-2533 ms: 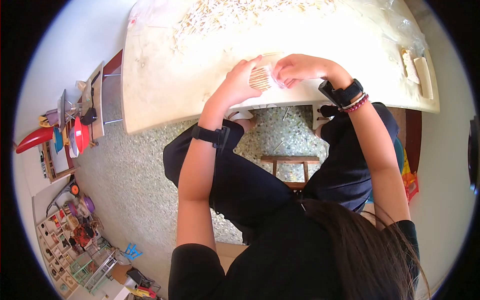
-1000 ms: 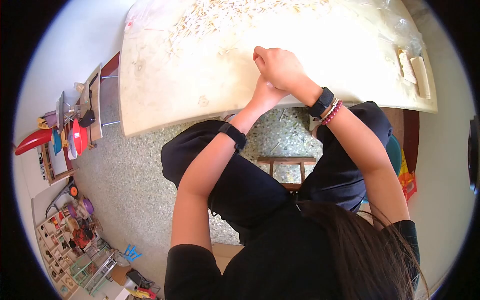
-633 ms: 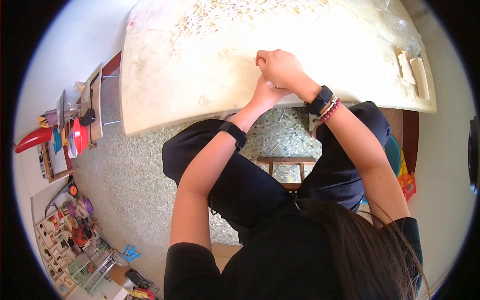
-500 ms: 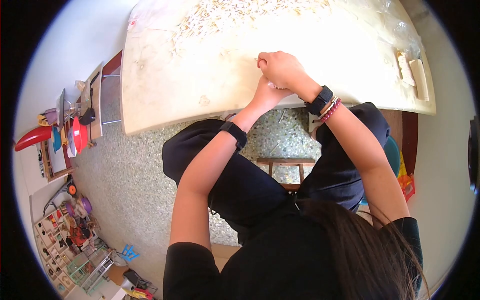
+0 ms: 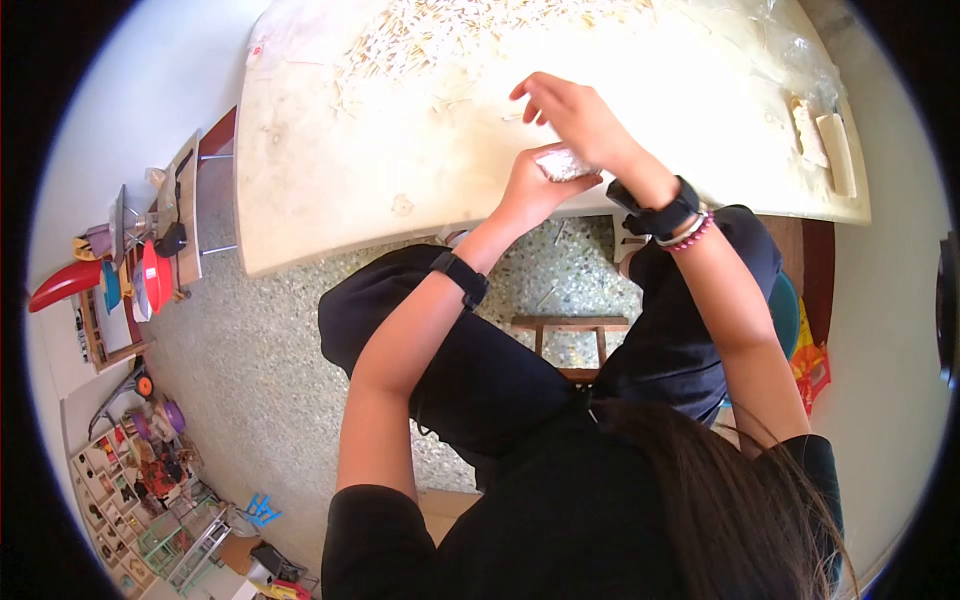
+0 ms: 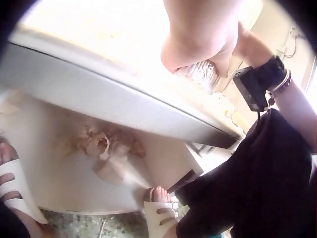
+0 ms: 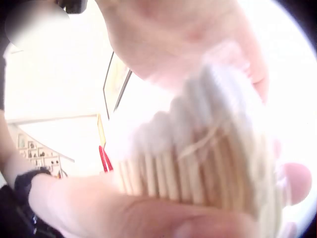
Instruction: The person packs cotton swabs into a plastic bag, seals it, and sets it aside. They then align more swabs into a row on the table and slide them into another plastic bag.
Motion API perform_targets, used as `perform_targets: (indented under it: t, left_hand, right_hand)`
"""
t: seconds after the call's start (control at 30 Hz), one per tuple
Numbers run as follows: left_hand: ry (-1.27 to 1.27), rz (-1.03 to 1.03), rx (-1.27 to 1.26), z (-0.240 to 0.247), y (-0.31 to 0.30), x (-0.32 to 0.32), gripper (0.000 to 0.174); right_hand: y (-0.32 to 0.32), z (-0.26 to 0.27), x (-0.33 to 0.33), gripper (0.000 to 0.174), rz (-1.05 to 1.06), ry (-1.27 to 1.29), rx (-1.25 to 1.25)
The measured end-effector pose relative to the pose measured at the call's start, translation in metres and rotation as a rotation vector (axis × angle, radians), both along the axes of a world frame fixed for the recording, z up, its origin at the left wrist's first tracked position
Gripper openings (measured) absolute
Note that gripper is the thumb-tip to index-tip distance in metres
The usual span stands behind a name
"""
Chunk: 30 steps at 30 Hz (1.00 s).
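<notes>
My left hand [image 5: 528, 190] grips a packed bundle of cotton swabs [image 5: 565, 164] in thin clear plastic, just above the table's near edge. In the right wrist view, the white cotton tips of the swabs [image 7: 198, 168] stand in rows over their wooden sticks, with the left thumb along the front. Just above and beyond the bundle is my right hand [image 5: 590, 125], its fingers loosely bent and nothing visible in them. In the left wrist view the left hand [image 6: 205, 32] covers much of the bundle [image 6: 202, 73].
A wide spread of loose cotton swabs [image 5: 450, 40] lies across the far side of the pale table [image 5: 320, 190]. Crumpled clear plastic [image 5: 800, 65] and two pale long pieces, one a smooth roll [image 5: 836, 155], lie toward the right end. Below is a wooden stool [image 5: 570, 322].
The right hand, earlier folded over the left hand and bundle, has lifted away and its fingers have loosened. The bundle's top now shows; the left hand keeps its grip.
</notes>
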<state>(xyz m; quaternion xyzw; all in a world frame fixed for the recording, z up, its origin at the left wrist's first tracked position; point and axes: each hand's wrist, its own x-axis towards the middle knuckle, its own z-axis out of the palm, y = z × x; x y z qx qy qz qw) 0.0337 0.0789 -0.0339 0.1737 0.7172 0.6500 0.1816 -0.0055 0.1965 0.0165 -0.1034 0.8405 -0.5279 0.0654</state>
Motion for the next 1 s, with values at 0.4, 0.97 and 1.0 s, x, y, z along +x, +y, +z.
perform_targets:
  t: [0.4,0.97,1.0]
  left_hand:
    - [-0.115,0.384,0.389,0.042,-0.014,-0.011,0.028]
    - [-0.229,0.390,0.542,0.060,-0.033,-0.026,0.044]
    - [-0.270,0.378,0.594,0.058,-0.034,-0.027,0.047]
  right_hand:
    - [0.033,0.020,0.010,0.062,0.261,-0.422,-0.330]
    - [0.026,0.013,0.002,0.045,0.268,-0.229,-0.555]
    - [0.025,0.012,0.001,0.045,0.268,-0.229,-0.554]
